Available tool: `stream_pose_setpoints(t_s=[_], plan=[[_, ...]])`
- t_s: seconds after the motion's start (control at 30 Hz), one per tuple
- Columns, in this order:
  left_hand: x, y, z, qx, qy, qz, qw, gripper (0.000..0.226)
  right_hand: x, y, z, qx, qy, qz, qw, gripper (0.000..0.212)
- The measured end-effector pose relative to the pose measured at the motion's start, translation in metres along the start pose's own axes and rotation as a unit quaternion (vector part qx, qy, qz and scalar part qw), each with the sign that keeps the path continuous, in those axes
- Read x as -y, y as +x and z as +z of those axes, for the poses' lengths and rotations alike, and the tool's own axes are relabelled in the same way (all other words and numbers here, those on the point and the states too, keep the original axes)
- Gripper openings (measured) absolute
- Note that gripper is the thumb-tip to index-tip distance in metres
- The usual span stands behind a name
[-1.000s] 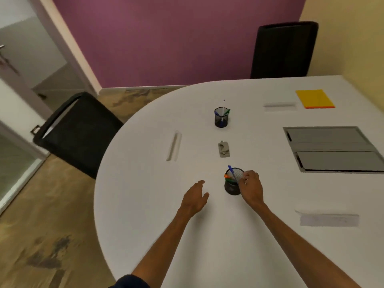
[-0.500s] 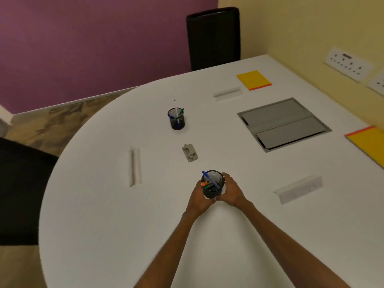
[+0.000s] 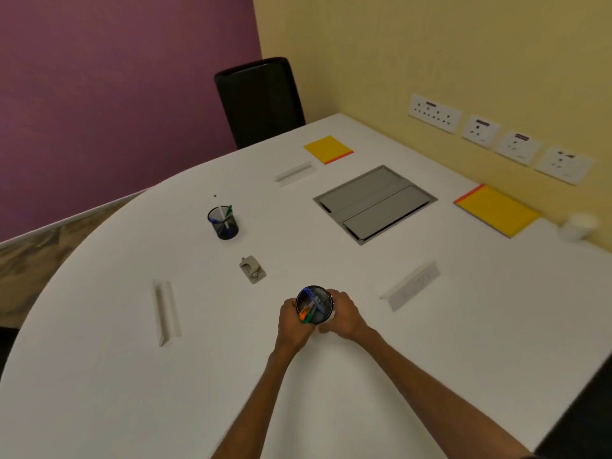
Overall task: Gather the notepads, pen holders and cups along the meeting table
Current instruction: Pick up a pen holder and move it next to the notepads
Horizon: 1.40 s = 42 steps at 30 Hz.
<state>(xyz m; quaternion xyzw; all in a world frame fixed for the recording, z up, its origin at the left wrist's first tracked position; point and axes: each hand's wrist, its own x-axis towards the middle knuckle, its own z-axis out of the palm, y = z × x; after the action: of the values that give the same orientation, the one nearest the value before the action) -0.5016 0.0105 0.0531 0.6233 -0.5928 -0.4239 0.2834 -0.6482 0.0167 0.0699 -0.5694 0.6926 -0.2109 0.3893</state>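
A black mesh pen holder (image 3: 314, 304) with blue, orange and green pens is near the middle of the white table (image 3: 132, 376). My left hand (image 3: 293, 323) grips its left side and my right hand (image 3: 344, 318) grips its right side. A second black pen holder (image 3: 223, 223) with pens stands farther back on the left. Two yellow notepads lie on the table: one (image 3: 328, 149) at the far end, another (image 3: 496, 210) by the yellow wall. A white paper cup (image 3: 578, 226) stands to the right of that notepad.
A grey cable hatch (image 3: 374, 203) is set into the tabletop. Three white name-plate stands (image 3: 165, 313) (image 3: 294, 172) (image 3: 410, 286) and a small grey device (image 3: 252, 269) lie around. A black chair (image 3: 260, 101) stands at the far end. Wall sockets (image 3: 433, 112) line the yellow wall.
My left hand moved in and took hold of the near pen holder beside my right hand. My view swung to the right, bringing the second notepad, the cup and the sockets into sight.
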Motion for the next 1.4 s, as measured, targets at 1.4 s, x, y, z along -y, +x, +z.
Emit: stream_pose_setpoints(t_s=[1.4], plan=[[-0.337, -0.152, 0.321, 0.18, -0.043, 0.246, 0.951, 0.07, -0.218, -0.252, -0.425, -0.225, -0.019, 0.009, 0.974, 0.063]])
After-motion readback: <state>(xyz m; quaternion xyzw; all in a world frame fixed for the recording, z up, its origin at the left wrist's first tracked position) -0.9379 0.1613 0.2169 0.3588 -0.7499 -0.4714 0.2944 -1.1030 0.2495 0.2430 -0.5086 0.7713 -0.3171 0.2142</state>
